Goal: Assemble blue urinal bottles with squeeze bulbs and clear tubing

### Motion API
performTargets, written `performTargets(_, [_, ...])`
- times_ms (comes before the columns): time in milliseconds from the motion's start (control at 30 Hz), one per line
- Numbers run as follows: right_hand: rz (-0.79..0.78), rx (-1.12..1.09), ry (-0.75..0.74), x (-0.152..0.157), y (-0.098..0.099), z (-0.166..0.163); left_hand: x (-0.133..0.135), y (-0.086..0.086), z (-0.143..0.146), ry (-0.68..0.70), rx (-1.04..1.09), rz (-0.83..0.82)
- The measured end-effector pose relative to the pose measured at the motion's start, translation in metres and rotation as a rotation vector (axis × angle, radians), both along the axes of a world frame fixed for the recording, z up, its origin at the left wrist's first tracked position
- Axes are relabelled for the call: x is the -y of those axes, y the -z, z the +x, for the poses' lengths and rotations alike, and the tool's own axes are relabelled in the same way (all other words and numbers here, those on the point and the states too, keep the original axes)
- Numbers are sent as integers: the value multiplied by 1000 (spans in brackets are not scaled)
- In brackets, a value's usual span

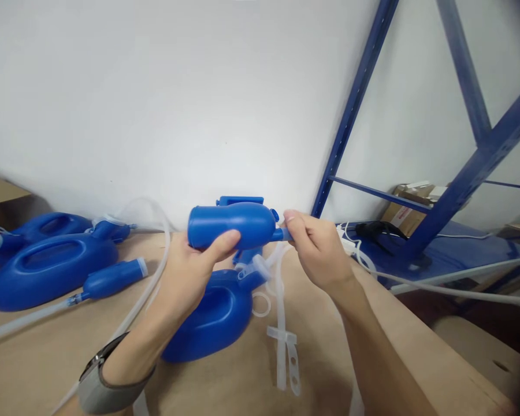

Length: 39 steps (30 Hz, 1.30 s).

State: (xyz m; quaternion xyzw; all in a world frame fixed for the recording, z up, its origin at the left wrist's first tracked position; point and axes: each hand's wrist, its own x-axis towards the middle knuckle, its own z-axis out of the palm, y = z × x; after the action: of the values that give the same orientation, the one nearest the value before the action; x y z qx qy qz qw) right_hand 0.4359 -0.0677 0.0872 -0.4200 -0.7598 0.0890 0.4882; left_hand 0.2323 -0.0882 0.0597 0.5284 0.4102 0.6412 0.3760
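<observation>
My left hand (pixel 201 260) is wrapped around a blue plastic urinal funnel (pixel 231 224), its wide end to the left and its narrow spout to the right. At the spout, my right hand (pixel 316 245) is closed on the end of a translucent hose (pixel 285 234). The fingers partly hide where hose and spout meet. Below the hands lies a blue urinal bottle (pixel 219 315) with a pale cap (pixel 263 267) at its neck. Beside it are a translucent ring (pixel 261 304) and a translucent strap with holes (pixel 293 370).
More blue bottles (pixel 56 263) lie on the brown table (pixel 242 387) at left, near another blue funnel (pixel 115 279) fitted to a hose. A loose hose (pixel 156 283) curves past my left forearm. Blue metal shelving (pixel 357 104) stands at right, holding a cardboard box (pixel 405 214).
</observation>
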Motion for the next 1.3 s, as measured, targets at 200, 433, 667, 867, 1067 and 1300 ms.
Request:
performTargets(200, [246,112,15,-2,0,4,-2,-9,0,85,254,-168])
performTargets(433, [-5,87,247,-11,16,-11,2,-4,10,89,259,-250])
performTargets(667, [-54,-17,192,0,4,-5,22,2,27,56,142,-160])
performTargets(867, [-122,-114,100,19,-5,-5,32,1,18,-116,-230,149])
performTargets(1067, [-338,-202,-103,14,-5,-4,25,8,-1,-218,-531,747])
performTargets(1300, [-555,-260,-293,3,-3,-9,12,-8,-28,-54,-614,602])
